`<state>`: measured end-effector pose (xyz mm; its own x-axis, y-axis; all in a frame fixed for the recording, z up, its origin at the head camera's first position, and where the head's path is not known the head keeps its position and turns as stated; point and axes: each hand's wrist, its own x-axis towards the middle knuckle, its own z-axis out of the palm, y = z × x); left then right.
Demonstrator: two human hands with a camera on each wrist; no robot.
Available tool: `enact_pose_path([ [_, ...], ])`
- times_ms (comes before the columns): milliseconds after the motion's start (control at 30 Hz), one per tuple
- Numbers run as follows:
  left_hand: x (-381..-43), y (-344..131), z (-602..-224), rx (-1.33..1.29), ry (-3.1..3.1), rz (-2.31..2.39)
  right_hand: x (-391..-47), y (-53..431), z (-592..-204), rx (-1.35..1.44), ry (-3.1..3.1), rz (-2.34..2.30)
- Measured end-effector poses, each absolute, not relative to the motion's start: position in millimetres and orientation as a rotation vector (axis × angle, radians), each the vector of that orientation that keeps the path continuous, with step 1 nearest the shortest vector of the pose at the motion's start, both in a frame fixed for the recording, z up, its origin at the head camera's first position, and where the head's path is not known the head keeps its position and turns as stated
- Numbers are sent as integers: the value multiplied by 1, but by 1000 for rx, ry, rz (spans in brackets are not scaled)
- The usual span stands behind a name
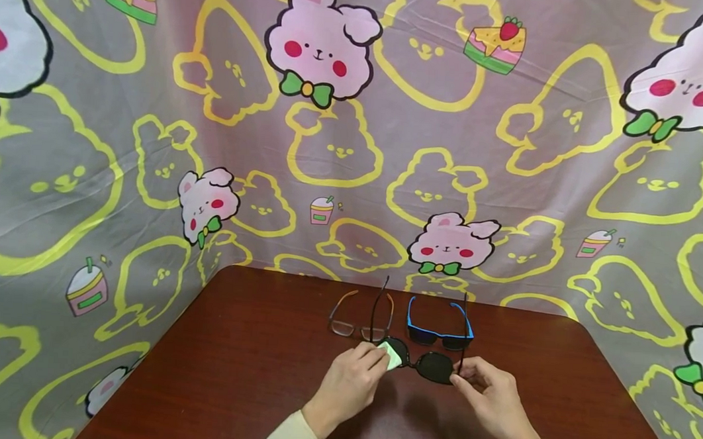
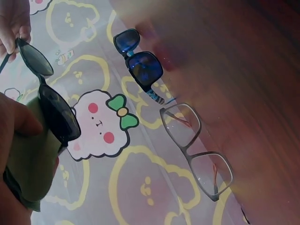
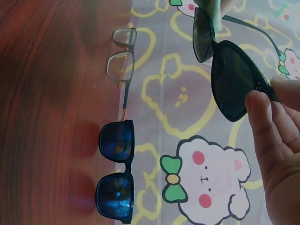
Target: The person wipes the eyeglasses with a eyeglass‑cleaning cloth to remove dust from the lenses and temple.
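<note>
Black sunglasses (image 1: 436,368) are held up over the table, their temples unfolded and pointing away toward the back. My left hand (image 1: 351,382) pinches a pale green cloth (image 1: 390,357) against the left lens, covering part of it. In the left wrist view the cloth (image 2: 35,164) hangs below the thumb, beside the dark lens (image 2: 58,110). At the other end of the frame, my right hand (image 1: 494,396) pinches the outer corner by the hinge. The right wrist view shows the thumb and fingertips on that corner, with the right lens (image 3: 234,79) uncovered.
Behind the held pair, clear eyeglasses (image 1: 360,329) with orange-tipped temples lie on the brown table (image 1: 231,359). Blue-framed sunglasses (image 1: 439,333) lie to their right, temples unfolded. A patterned cartoon curtain (image 1: 343,146) encloses the table's back and sides.
</note>
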<state>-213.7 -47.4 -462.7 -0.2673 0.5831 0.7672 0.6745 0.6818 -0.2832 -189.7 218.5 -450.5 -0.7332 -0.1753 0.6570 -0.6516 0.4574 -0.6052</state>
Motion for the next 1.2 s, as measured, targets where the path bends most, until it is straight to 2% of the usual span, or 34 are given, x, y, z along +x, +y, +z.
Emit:
enact_pose_path([
  [667,-204,-35,-459,-947,-2000,-45,-192,221,-454,791,-2067,1315],
  [1200,-193,-26,-462,-688,-2132,138,-188,216,-451,766,-2102,1314],
])
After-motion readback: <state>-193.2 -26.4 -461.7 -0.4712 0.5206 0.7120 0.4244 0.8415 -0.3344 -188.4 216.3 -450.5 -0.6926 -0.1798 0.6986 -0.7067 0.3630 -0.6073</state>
